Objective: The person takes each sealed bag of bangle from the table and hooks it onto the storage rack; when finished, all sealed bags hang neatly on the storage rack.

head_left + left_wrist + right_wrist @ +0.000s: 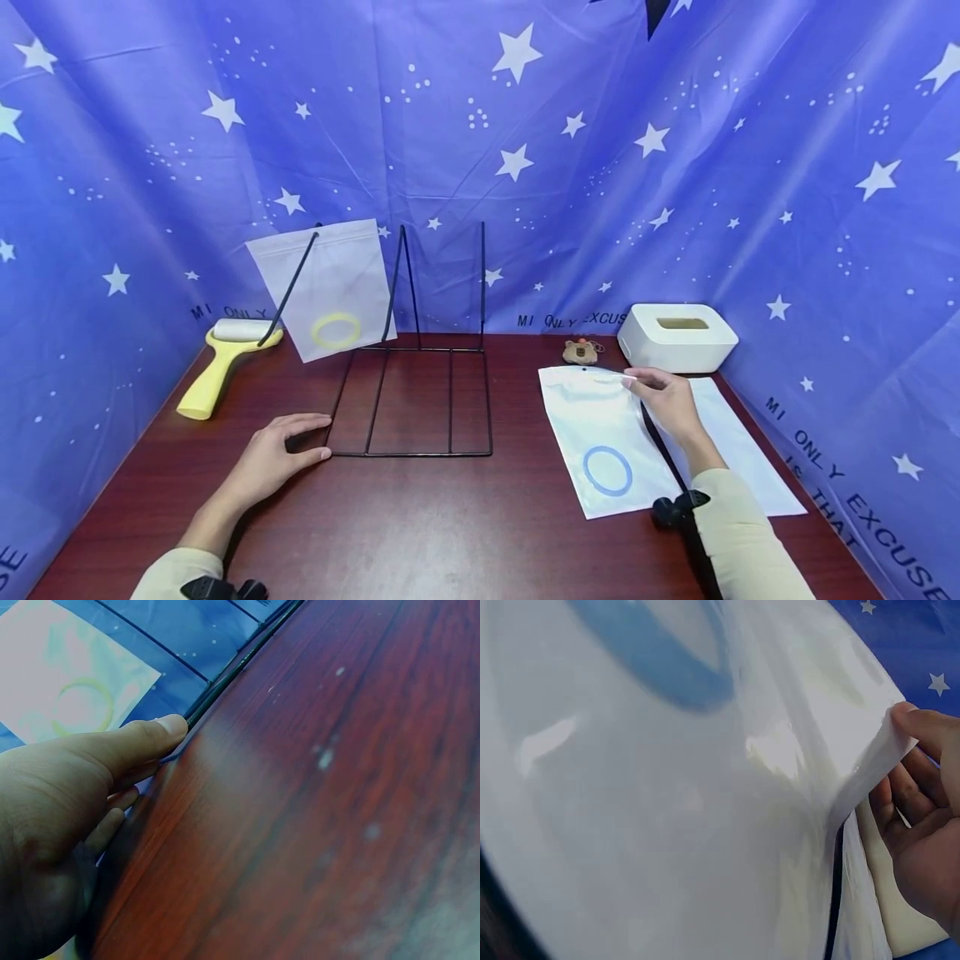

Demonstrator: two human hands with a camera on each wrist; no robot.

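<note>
My right hand (670, 406) pinches the top right corner of a white zip bag (566, 417) with a blue ring (607, 471) on it. In the right wrist view, thumb and fingers (922, 727) hold that corner, and the bag fills much of the picture. The bag's right side is lifted, with a dark gap under it. My left hand (273, 454) touches the front left corner of a black wire rack (411, 455) with thumb and fingertips. Another zip bag (352, 275), with a yellow ring (337, 331), stands tilted in the rack's left slot.
Another white sheet or bag (750, 450) lies under my right forearm. Behind it stands a white tissue box (693, 358), with a small brown trinket (581, 352) to its left. A yellow-handled lint roller (210, 379) lies at the back left. A starry blue curtain (450, 125) surrounds the table (420, 525).
</note>
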